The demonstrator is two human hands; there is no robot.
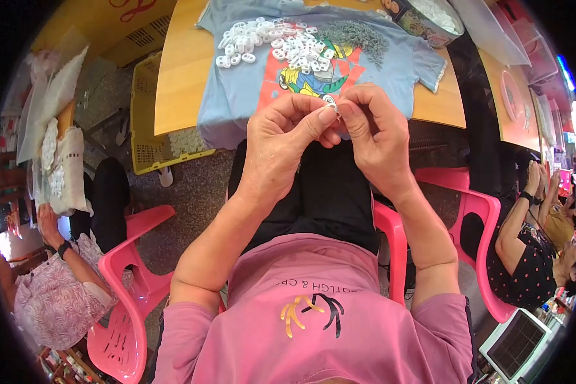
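Note:
My left hand (276, 137) and my right hand (379, 136) meet in front of me, above the near edge of the table. Between the left thumb and fingers is pinched a small white plastic piece (329, 101). The right thumb and forefinger close against it from the other side; whether they also hold a tiny part is hidden. Beyond my hands, a light blue printed T-shirt (219, 96) is spread out. Heaped on it are several white plastic pieces with holes (301, 50), and right of them a pile of small grey-green parts (360, 35).
A round tin (413, 22) of white pieces stands on the far right of the wooden table (178, 70). Left, on the floor, is a yellow crate (142, 153). Pink chairs (125, 275) stand either side, with one person (67, 281) seated left and others (525, 249) right.

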